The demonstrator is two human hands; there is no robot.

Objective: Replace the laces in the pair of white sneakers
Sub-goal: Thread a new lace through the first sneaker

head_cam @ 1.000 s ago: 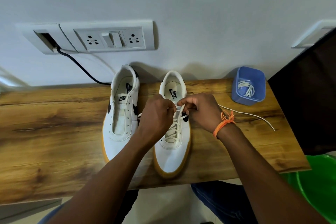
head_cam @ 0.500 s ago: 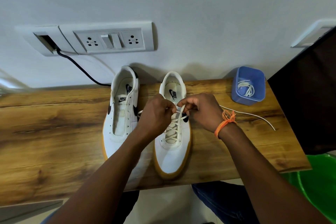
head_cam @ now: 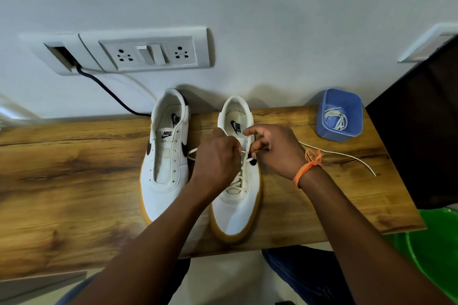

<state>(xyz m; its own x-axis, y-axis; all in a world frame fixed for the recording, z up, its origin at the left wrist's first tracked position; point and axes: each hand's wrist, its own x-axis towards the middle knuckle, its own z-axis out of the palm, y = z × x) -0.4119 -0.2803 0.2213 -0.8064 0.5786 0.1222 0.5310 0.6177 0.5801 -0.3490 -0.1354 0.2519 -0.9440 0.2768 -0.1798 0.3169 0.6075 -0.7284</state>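
Observation:
Two white sneakers with gum soles stand side by side on the wooden table [head_cam: 74,181], toes toward me. The left sneaker [head_cam: 164,168] has bare eyelets and no lace. The right sneaker [head_cam: 236,205] is laced partway up with a white lace [head_cam: 239,178]. My left hand [head_cam: 215,158] pinches the lace at the sneaker's upper eyelets. My right hand [head_cam: 275,148], with an orange thread on its wrist, grips the lace at the opposite side. One loose lace end [head_cam: 347,156] trails right across the table; a short end shows between the sneakers.
A blue plastic box [head_cam: 340,116] holding a coiled white lace stands at the back right. A dark panel [head_cam: 421,136] borders the table's right side, a green object [head_cam: 433,247] below it. Wall sockets [head_cam: 148,53] and a black cable [head_cam: 109,93] are behind the sneakers.
Both hands stay at the right sneaker's upper eyelets. My right hand's fingers have lifted and spread a little around the lace. The sneakers have not moved.

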